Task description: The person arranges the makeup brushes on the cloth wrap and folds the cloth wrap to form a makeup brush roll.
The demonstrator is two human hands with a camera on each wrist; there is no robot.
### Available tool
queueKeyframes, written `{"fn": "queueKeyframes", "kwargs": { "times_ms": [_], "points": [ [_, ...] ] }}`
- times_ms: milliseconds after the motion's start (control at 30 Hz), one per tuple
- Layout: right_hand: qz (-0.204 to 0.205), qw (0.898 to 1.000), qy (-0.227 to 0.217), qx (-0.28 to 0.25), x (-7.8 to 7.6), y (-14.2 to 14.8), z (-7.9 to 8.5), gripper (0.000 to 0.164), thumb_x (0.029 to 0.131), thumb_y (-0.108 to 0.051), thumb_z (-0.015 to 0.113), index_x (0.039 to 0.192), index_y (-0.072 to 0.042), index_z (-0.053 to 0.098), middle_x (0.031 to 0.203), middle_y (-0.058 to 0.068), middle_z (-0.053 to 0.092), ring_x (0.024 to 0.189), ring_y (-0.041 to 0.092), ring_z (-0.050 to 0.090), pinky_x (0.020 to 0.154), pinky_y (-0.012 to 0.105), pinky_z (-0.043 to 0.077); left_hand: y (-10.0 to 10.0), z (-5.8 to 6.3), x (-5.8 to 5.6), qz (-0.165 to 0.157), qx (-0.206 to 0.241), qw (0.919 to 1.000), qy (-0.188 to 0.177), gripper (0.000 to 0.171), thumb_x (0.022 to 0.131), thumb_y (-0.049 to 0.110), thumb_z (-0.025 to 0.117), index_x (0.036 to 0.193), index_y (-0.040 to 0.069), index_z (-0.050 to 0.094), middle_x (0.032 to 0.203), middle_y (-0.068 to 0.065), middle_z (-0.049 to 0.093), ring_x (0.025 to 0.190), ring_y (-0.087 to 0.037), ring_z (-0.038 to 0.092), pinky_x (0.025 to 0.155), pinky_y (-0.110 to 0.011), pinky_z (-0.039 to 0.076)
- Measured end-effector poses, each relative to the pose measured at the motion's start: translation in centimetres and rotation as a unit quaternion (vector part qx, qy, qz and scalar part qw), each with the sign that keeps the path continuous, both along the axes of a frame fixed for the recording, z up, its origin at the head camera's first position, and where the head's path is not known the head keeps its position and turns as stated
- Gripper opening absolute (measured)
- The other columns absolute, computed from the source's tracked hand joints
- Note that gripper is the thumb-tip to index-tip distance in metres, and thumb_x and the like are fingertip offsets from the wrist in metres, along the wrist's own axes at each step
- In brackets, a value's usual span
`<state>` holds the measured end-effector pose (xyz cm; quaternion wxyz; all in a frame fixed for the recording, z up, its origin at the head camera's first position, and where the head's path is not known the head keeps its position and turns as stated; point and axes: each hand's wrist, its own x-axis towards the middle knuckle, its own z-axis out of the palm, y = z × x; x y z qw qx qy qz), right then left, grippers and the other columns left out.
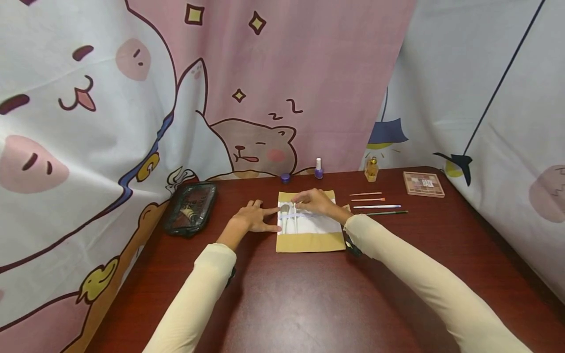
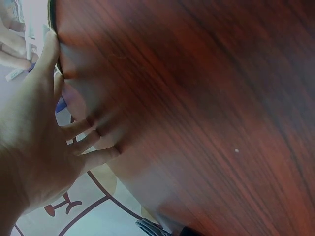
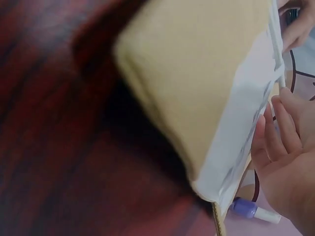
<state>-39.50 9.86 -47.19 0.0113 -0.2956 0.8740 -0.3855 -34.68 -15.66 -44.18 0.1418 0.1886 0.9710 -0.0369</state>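
Note:
A tan brush roll [image 1: 310,242] lies unfolded on the table, its white lining crossed by a pale elastic strap [image 1: 304,214]. Under the strap at the left end sits a makeup brush [image 1: 284,210] with a fluffy grey-beige head. Beside it, a slim white-handled brush [image 1: 295,224] also runs beneath the strap. My right hand [image 1: 314,201] pinches the upper end of this slim brush; its tip is hidden by the fingers. With fingers spread, my left hand [image 1: 252,218] touches the roll's left edge, thumb and forefinger on the border in the left wrist view.
Several thin brushes [image 1: 377,206] lie right of the roll. A palette [image 1: 423,184], a gold bottle [image 1: 372,169], a purple nail polish bottle [image 1: 319,169] and a small purple jar [image 1: 285,178] stand along the back. At left is a black clear-topped pouch [image 1: 191,208].

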Motion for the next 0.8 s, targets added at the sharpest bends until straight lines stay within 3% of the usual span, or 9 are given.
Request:
{"fn": "queueKeyframes", "kwargs": {
  "times_ms": [167, 367, 600, 800],
  "points": [
    [0.009, 1.0, 0.007, 0.007, 0.6, 0.2, -0.4, 0.02, 0.094, -0.006, 0.076, 0.114, -0.002, 0.079, 0.115, 0.013, 0.077, 0.103, 0.029, 0.075, 0.091, 0.042, 0.058, 0.1, 0.1, 0.1, 0.002, 0.0, 1.0, -0.002, 0.085, 0.089, 0.083, 0.052, 0.162, 0.047, 0.029, 0.166, -0.021, 0.026, 0.152, -0.041, 0.026, 0.112, -0.059, 0.04],
    [0.018, 1.0, 0.012, -0.014, 1.2, 0.3, -0.5, 0.019, 0.093, -0.003, 0.076, 0.112, 0.003, 0.078, 0.111, 0.016, 0.077, 0.101, 0.031, 0.075, 0.088, 0.041, 0.059, 0.1, 0.1, 0.2, 0.003, -0.001, 1.0, -0.004, 0.085, 0.089, 0.083, 0.051, 0.162, 0.047, 0.028, 0.167, -0.02, 0.025, 0.153, -0.04, 0.025, 0.113, -0.059, 0.039],
    [0.005, 1.0, 0.028, 0.001, 1.3, 0.5, -0.6, 0.02, 0.091, -0.005, 0.079, 0.111, 0.0, 0.079, 0.111, 0.014, 0.078, 0.1, 0.03, 0.074, 0.089, 0.042, 0.058, 0.2, 0.2, 0.3, 0.001, 0.002, 1.0, -0.001, 0.086, 0.089, 0.084, 0.051, 0.162, 0.046, 0.029, 0.166, -0.021, 0.026, 0.152, -0.041, 0.026, 0.111, -0.059, 0.041],
    [-0.01, 1.0, 0.029, 0.004, 1.5, 1.1, 0.1, 0.026, 0.092, -0.008, 0.079, 0.118, -0.002, 0.077, 0.108, 0.015, 0.078, 0.101, 0.031, 0.074, 0.08, 0.039, 0.059, 0.2, 0.3, 0.4, 0.001, 0.003, 1.0, -0.003, 0.083, 0.09, 0.082, 0.052, 0.162, 0.046, 0.03, 0.166, -0.022, 0.026, 0.152, -0.042, 0.025, 0.111, -0.06, 0.04]
  ]
}}
